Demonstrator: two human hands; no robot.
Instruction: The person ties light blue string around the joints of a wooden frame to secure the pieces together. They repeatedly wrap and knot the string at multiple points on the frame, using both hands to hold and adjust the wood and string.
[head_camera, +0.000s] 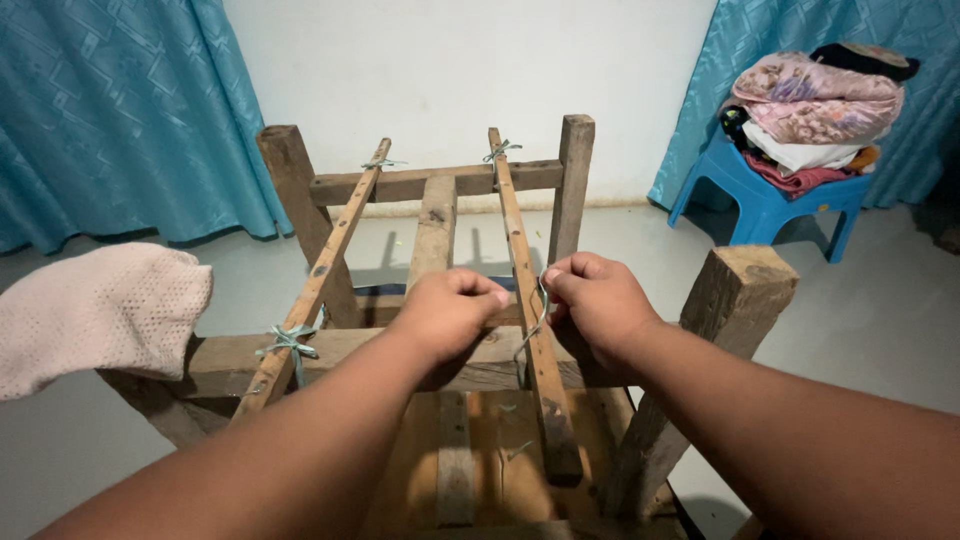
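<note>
An upturned wooden stool (440, 300) filled the middle of the view, its four legs pointing up and its seat low at the bottom edge. Everything else is placed from it. Behind it to either side hung turquoise curtains (120, 110), with a pale wall between them. Off to its far right stood a blue plastic stool (760, 205) heaped with folded clothes (815, 105). A pinkish knitted cloth (95, 310) was draped over the wooden stool's near left leg.

Two thin wooden slats lay across the stool's rails, running from the near rail to the far one. The left slat (320, 270) was bound to the near rail with a knot of pale green string (288, 343), and more string tied both slats to the far rail. The right slat (528, 300) crossed the near rail just between the two hands.

The left hand (450, 310) rested on the near rail just left of that slat, fingers curled shut with thumb and forefinger pinched at the slat's edge; what it held there could not be told. The right hand (600, 300) sat just right of the slat, fingers closed in a pinch on a thin strand of string (538, 320) that looped down beside the slat.
</note>
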